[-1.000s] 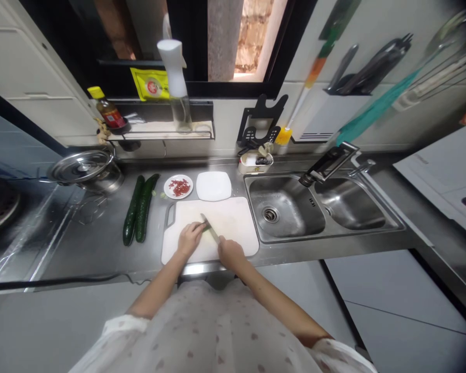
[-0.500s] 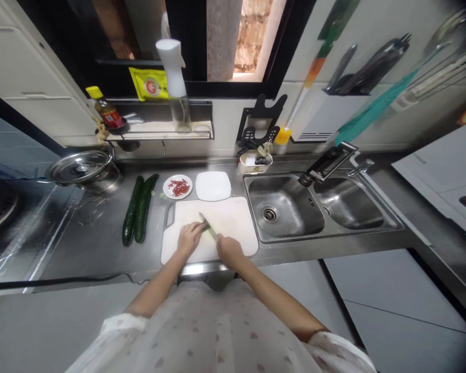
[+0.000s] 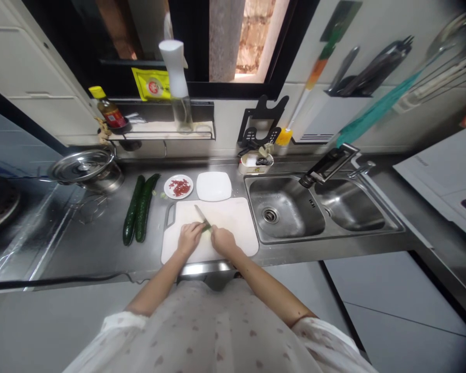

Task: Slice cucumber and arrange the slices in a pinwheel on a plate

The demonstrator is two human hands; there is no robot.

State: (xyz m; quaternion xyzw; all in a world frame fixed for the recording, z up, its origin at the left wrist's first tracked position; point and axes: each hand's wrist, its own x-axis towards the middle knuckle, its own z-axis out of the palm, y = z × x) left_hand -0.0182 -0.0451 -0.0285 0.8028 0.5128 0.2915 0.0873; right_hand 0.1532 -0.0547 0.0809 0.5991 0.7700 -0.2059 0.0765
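Observation:
On the white cutting board (image 3: pixel 241 217), my right hand (image 3: pixel 223 241) is wrapped round the handle of a knife (image 3: pixel 201 213), its blade pointing up and to the left. My left hand (image 3: pixel 189 238) is closed, its fingertips pressing a small green cucumber piece (image 3: pixel 206 227) against the board, right beside the blade. Pale green slices or bits lie under and between the hands, partly hidden. Left of the board rest two whole cucumbers (image 3: pixel 142 212), side by side.
Behind the board stand a small plate of chopped red bits (image 3: pixel 171 192) and a white square dish (image 3: pixel 213 186). A double sink (image 3: pixel 295 235) adjoins on the right. A lidded steel pot (image 3: pixel 101 181) is at the back left. Above runs a shelf with a sauce bottle (image 3: pixel 113 115) and a spray bottle (image 3: pixel 177 77).
My right hand has slid the knife forward and to the left, so its tip reaches farther up the board. My left hand stays in nearly the same place on the cucumber piece.

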